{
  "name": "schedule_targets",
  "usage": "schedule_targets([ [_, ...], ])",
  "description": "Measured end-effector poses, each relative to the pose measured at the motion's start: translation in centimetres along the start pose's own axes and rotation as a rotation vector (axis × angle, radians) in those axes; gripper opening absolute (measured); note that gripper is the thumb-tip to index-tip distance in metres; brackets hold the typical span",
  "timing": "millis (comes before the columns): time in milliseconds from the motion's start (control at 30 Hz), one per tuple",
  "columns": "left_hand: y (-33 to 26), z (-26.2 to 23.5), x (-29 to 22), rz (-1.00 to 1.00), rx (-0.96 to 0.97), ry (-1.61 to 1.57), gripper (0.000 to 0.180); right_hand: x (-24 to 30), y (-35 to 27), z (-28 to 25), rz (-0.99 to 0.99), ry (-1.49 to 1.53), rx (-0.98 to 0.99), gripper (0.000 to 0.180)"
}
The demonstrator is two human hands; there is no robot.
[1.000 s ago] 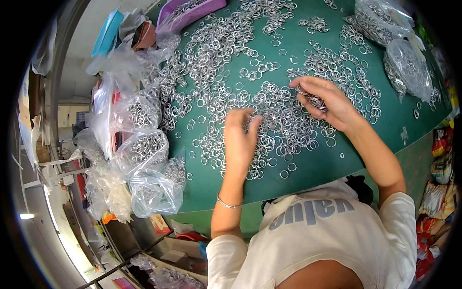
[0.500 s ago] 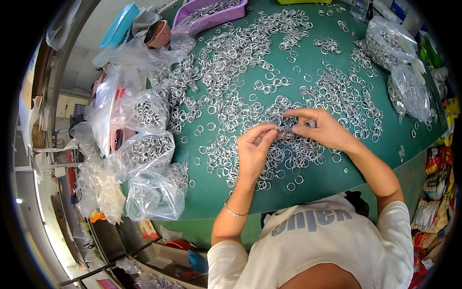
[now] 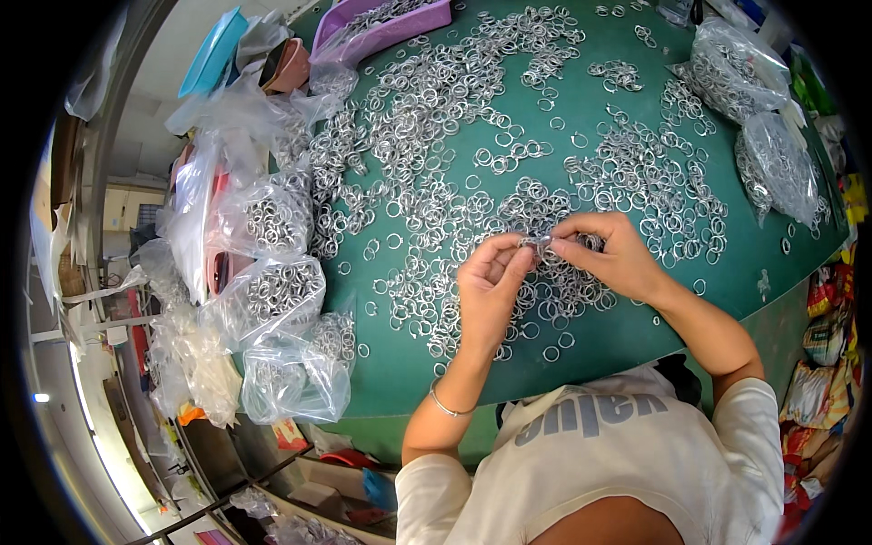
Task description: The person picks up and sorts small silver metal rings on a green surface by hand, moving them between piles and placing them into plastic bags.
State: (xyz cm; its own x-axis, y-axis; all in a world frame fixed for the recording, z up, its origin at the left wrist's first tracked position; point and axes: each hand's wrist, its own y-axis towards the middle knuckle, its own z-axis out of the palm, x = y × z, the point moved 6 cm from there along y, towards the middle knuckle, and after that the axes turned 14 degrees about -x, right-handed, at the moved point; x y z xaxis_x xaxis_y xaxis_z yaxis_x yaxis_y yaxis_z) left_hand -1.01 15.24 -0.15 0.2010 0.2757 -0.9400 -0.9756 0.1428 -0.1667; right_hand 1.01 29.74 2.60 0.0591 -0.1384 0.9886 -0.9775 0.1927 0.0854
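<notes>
Nearly meeting at the fingertips, the left hand [image 3: 490,283] and right hand [image 3: 619,259] pinch a metal ring [image 3: 538,241] between them — thumbs toward the body, forearms slanting inward — over loose rings [image 3: 577,289] on the green table [image 3: 627,338].

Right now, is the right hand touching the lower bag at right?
Apart: the head view shows green tabletop and metal rings between right hand and bag.

One head-worn fisheye — wide, from close above, down onto the table [image 3: 618,341]
</notes>
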Motion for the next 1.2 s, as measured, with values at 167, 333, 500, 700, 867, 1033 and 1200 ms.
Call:
schedule_targets([
  [167, -0.1, 0.3, 0.4, -0.001, 0.010, 0.047, 0.016, 0.0, -0.7, 1.1, -0.009, -0.075, 0.216, 0.015],
  [333, 0.3, 0.0, 2.1, -0.313, 0.038, -0.175, 0.024, -0.7, -0.4, 0.5, 0.077, -0.012, 0.118, 0.015],
  [500, 0.0, -0.2, 1.3, -0.225, -0.034, -0.104, 0.022, -1.0, -0.3, -0.1, 0.133, 0.029, 0.031, 0.015],
  [700, -0.1, -0.4, 1.3, -0.113, -0.021, 0.067, 0.016, -1.0, -0.5, 0.1, 0.030, -0.030, 0.049, 0.017],
  [867, -0.5, 0.4, 1.7, -0.282, 0.092, -0.049, 0.016, -1.1, -0.3, 0.0, 0.117, -0.017, 0.074, 0.020],
  [1033, -0.6, 0.8, 1.4, -0.278, 0.126, -0.016, 0.016, -1.4, -0.3, 0.2, 0.098, 0.039, 0.091, 0.018],
  [1200, -0.6, 1.3, 1.3, -0.299, 0.076, -0.182, 0.018, -0.5, -0.7, 0.3, -0.086, -0.028, -0.004, 0.015],
])
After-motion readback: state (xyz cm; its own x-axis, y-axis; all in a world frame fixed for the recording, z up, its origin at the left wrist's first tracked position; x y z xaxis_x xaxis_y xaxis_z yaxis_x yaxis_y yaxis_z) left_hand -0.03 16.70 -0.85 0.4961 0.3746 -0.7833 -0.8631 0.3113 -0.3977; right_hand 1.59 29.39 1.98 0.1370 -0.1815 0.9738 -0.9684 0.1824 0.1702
